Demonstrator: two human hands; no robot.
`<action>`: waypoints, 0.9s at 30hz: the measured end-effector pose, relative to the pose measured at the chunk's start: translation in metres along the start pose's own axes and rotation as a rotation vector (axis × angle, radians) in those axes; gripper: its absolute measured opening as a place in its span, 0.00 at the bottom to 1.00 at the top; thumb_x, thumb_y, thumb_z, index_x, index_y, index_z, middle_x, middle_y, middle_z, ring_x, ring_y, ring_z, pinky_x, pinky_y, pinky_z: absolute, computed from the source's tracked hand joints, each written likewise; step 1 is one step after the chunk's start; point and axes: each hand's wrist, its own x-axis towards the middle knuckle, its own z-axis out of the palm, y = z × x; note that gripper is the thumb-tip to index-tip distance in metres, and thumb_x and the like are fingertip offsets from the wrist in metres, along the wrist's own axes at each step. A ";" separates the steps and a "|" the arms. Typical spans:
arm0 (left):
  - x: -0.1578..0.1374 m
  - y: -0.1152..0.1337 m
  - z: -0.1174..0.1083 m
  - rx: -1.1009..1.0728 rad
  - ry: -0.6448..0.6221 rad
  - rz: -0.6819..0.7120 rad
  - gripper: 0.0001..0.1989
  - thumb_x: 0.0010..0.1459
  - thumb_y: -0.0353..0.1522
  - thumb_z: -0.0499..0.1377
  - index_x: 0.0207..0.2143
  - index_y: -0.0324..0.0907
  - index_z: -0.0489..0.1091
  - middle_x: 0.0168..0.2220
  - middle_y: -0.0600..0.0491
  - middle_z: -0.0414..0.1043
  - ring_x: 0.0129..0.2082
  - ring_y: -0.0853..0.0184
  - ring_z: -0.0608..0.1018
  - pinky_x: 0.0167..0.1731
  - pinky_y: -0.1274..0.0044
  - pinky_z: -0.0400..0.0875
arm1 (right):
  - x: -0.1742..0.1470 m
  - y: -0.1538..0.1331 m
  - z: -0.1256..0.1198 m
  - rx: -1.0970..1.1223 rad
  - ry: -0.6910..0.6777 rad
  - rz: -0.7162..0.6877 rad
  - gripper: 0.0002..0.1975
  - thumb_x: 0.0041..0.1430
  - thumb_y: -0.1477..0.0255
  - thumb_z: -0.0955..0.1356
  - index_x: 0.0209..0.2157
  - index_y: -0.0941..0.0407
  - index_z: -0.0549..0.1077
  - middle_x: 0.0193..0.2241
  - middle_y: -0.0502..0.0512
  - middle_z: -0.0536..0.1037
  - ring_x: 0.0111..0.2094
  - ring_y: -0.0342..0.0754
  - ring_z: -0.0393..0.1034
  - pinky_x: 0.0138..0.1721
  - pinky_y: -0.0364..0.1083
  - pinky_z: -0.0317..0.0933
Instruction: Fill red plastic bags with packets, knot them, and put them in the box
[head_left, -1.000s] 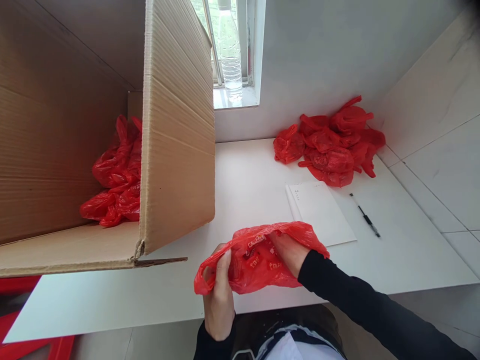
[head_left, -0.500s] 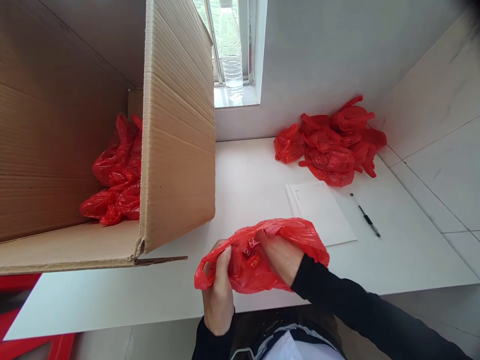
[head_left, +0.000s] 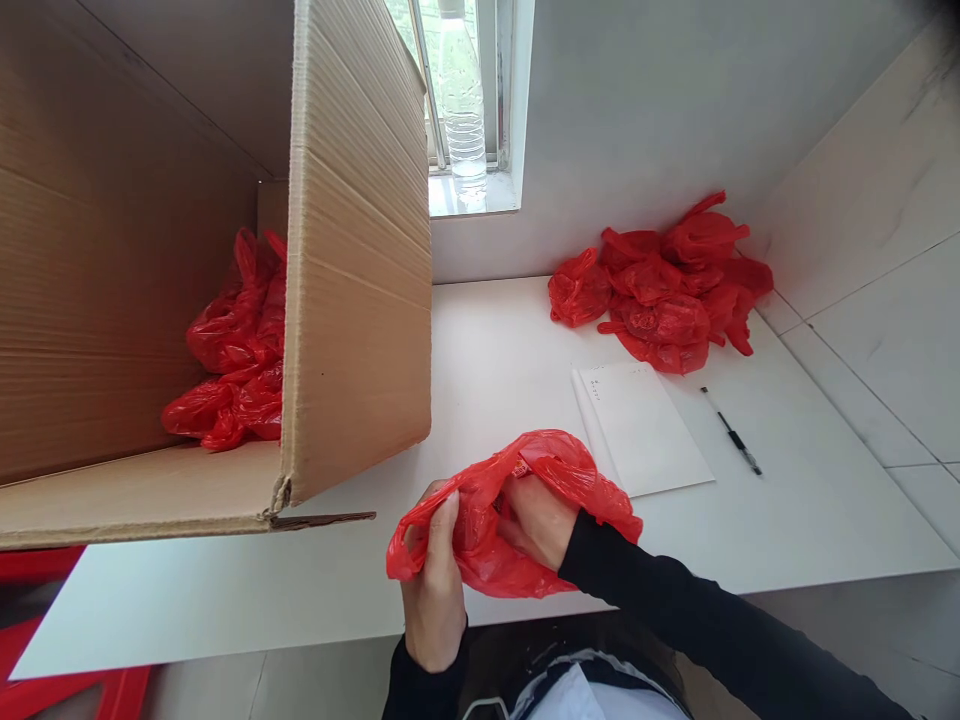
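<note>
A red plastic bag (head_left: 480, 545) is spread open above the front of the white table. My left hand (head_left: 435, 590) grips the bag's left side by a handle loop, thumb on top and fingers behind the film. Inside the bag's mouth is my right hand (head_left: 544, 515), its fingertips hidden by the red plastic. Small printed contents (head_left: 521, 467) in red show near those fingers, too little visible to name. Whether the right fingers are closed on anything does not show.
On the left stands a large cardboard box (head_left: 360, 300) with red bags (head_left: 232, 340) inside. More tied red bags (head_left: 667, 290) are heaped against the wall. White paper (head_left: 649, 430) and a pen (head_left: 731, 432) lie right. A water bottle (head_left: 461, 110) stands on the windowsill.
My right hand has shifted slightly left and deeper into the bag, and the bag's mouth gapes wider. The printed contents are now mostly hidden. My left hand keeps its hold.
</note>
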 end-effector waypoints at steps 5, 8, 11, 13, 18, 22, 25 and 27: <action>0.001 -0.001 -0.006 -0.021 0.010 -0.003 0.08 0.59 0.38 0.64 0.35 0.44 0.79 0.31 0.55 0.78 0.37 0.64 0.78 0.38 0.77 0.72 | -0.010 0.006 0.000 0.041 0.001 0.020 0.09 0.55 0.75 0.67 0.39 0.54 0.68 0.26 0.46 0.72 0.25 0.44 0.66 0.28 0.45 0.58; 0.002 -0.001 -0.008 -0.043 0.027 0.007 0.07 0.60 0.38 0.64 0.35 0.44 0.78 0.32 0.56 0.77 0.37 0.64 0.78 0.38 0.77 0.72 | -0.018 0.012 0.000 0.005 0.011 0.042 0.11 0.56 0.75 0.66 0.42 0.53 0.67 0.32 0.49 0.75 0.30 0.46 0.69 0.34 0.47 0.62; 0.001 0.000 -0.008 -0.045 0.039 -0.004 0.07 0.60 0.38 0.64 0.34 0.45 0.77 0.32 0.56 0.77 0.37 0.64 0.78 0.39 0.77 0.71 | -0.028 0.016 -0.010 -0.122 0.035 0.061 0.13 0.53 0.74 0.67 0.42 0.54 0.67 0.35 0.53 0.74 0.36 0.51 0.69 0.40 0.51 0.62; 0.001 0.001 -0.007 -0.029 0.047 -0.008 0.07 0.60 0.37 0.64 0.33 0.45 0.76 0.31 0.56 0.76 0.37 0.64 0.78 0.38 0.77 0.71 | -0.033 0.017 -0.022 -0.236 0.021 0.099 0.15 0.55 0.75 0.66 0.46 0.54 0.66 0.36 0.53 0.75 0.37 0.51 0.70 0.39 0.49 0.61; -0.003 0.005 0.006 0.053 0.036 -0.012 0.12 0.59 0.40 0.63 0.26 0.43 0.71 0.34 0.55 0.76 0.36 0.64 0.76 0.31 0.79 0.69 | -0.032 0.019 -0.046 -0.575 -0.020 0.256 0.13 0.62 0.75 0.61 0.49 0.58 0.66 0.39 0.60 0.77 0.37 0.54 0.73 0.33 0.47 0.58; -0.005 0.008 0.015 0.076 0.001 -0.043 0.15 0.58 0.43 0.62 0.26 0.43 0.70 0.37 0.52 0.76 0.42 0.60 0.75 0.29 0.79 0.68 | -0.023 0.024 -0.045 -0.606 -0.047 0.240 0.13 0.62 0.77 0.61 0.47 0.61 0.67 0.40 0.62 0.76 0.36 0.55 0.72 0.34 0.48 0.58; -0.005 0.008 0.017 0.089 -0.011 -0.031 0.15 0.58 0.43 0.61 0.25 0.43 0.69 0.36 0.51 0.74 0.42 0.60 0.74 0.29 0.79 0.68 | -0.017 0.030 -0.039 -0.581 -0.074 0.169 0.11 0.61 0.79 0.61 0.45 0.59 0.68 0.43 0.62 0.74 0.40 0.54 0.70 0.40 0.50 0.60; -0.005 0.008 0.016 0.090 -0.018 -0.024 0.16 0.59 0.42 0.61 0.24 0.43 0.67 0.33 0.52 0.72 0.40 0.61 0.74 0.29 0.79 0.67 | -0.016 0.033 -0.037 -0.540 -0.087 0.131 0.10 0.60 0.79 0.62 0.42 0.57 0.69 0.42 0.59 0.74 0.40 0.52 0.70 0.42 0.49 0.61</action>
